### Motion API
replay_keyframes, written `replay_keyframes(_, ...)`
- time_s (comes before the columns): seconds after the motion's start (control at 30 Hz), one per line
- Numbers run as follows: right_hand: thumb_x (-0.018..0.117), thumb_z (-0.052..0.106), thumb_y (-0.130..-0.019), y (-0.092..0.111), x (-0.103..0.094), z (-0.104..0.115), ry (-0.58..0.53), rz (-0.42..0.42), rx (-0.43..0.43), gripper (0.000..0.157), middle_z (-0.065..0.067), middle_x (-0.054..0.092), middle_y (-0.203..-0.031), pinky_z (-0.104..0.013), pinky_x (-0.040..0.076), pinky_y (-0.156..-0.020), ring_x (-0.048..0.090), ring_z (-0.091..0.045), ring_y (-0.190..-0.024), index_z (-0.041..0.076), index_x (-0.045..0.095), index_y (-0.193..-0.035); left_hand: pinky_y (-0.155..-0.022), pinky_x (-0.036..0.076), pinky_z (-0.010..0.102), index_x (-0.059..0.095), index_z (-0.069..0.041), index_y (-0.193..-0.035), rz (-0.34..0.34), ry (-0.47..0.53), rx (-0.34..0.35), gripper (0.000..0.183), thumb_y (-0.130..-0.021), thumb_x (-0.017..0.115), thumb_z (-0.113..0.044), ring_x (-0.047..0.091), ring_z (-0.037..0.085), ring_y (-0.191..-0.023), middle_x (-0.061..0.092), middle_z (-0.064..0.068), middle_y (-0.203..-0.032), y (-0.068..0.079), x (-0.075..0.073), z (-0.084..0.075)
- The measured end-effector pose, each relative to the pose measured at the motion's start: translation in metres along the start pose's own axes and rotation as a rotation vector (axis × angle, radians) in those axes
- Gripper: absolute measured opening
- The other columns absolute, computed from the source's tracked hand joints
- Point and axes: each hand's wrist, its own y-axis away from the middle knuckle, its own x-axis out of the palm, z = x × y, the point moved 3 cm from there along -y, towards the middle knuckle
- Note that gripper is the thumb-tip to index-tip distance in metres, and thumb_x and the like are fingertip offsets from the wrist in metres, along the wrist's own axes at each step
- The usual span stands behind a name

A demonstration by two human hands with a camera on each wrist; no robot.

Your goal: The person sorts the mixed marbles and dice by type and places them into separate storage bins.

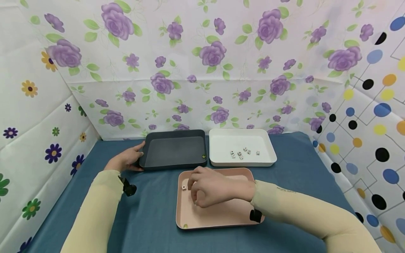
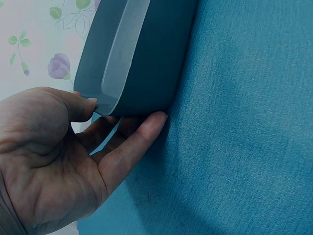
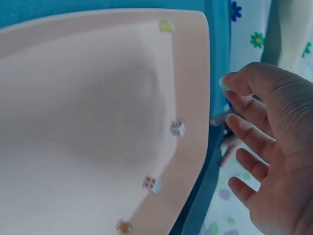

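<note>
My left hand (image 1: 128, 157) holds the left end of the dark grey tray (image 1: 174, 149); its thumb meets the rim and its fingers lie against the outer wall in the left wrist view. Above the pink tray (image 1: 218, 225), my right hand (image 1: 212, 188) pinches a small pale green bead (image 3: 224, 84) between thumb and index finger. Under that hand the pink tray holds white dice (image 3: 177, 129), a yellow-green bead (image 3: 167, 26) and an orange bead (image 3: 124, 226). Part of this tray is hidden by the hand in the head view. One greenish bead (image 1: 204, 156) lies in the dark tray.
A white tray (image 1: 269, 160) with several white dice (image 1: 241, 157) stands right of the dark tray. All three trays sit on a blue cloth (image 1: 152, 211). Patterned sheets (image 1: 190, 98) rise behind and at both sides.
</note>
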Motion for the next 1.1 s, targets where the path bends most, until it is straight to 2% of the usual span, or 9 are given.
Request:
replay_keyframes(0.2,0.075,0.026,-0.09,0.011,-0.017,-0.012,-0.043,-0.124,0.024,0.011,0.01,0.062,-0.12,-0.035,0.037,-0.11,0.044,-0.014,-0.125,0.035,0.073,-0.085,-0.082,0.06,0.05,-0.01,-0.035,-0.163,0.005,0.008,0.003,0.064,-0.115,0.028,-0.015,0.037,0.052,-0.138,-0.018,0.028,-0.165,0.001,0.0,0.0)
replay_keyframes(0.37,0.076,0.024,-0.091,0.018,-0.032,-0.017,-0.079,-0.23,0.019,0.011,0.009,0.063,-0.12,-0.037,0.037,-0.11,0.045,-0.016,-0.126,0.034,0.073,-0.086,-0.08,0.06,0.049,-0.009,-0.035,-0.163,-0.005,0.008,-0.006,0.065,-0.115,0.028,-0.015,0.041,0.051,-0.134,-0.018,0.028,-0.165,0.0,0.0,0.0)
replay_keyframes(0.57,0.079,0.024,-0.09,0.021,-0.045,-0.023,-0.106,-0.349,-0.006,0.01,0.006,0.064,-0.119,-0.042,0.037,-0.109,0.044,-0.019,-0.128,0.033,0.074,-0.087,-0.08,0.061,0.049,-0.009,-0.035,-0.163,-0.014,0.004,-0.01,0.064,-0.115,0.028,-0.015,0.043,0.051,-0.132,-0.016,0.028,-0.165,-0.001,0.0,0.0)
replay_keyframes(0.8,0.08,0.025,-0.092,0.025,-0.059,-0.029,-0.139,-0.523,-0.06,0.005,0.001,0.063,-0.124,-0.046,0.034,-0.113,0.044,-0.026,-0.131,0.026,0.075,-0.09,-0.08,0.06,0.049,-0.009,-0.036,-0.163,-0.01,0.013,-0.015,0.064,-0.115,0.029,-0.016,0.043,0.051,-0.133,-0.017,0.028,-0.165,-0.002,0.0,0.0)
replay_keyframes(1.1,0.081,0.009,-0.087,0.036,-0.079,-0.033,-0.177,-0.755,-0.04,0.017,-0.002,0.062,-0.129,-0.051,0.032,-0.113,0.04,-0.033,-0.134,0.023,0.076,-0.095,-0.08,0.06,0.049,-0.009,-0.036,-0.163,-0.015,0.013,-0.017,0.064,-0.115,0.029,-0.016,0.041,0.051,-0.134,-0.017,0.028,-0.165,-0.002,0.001,0.0)
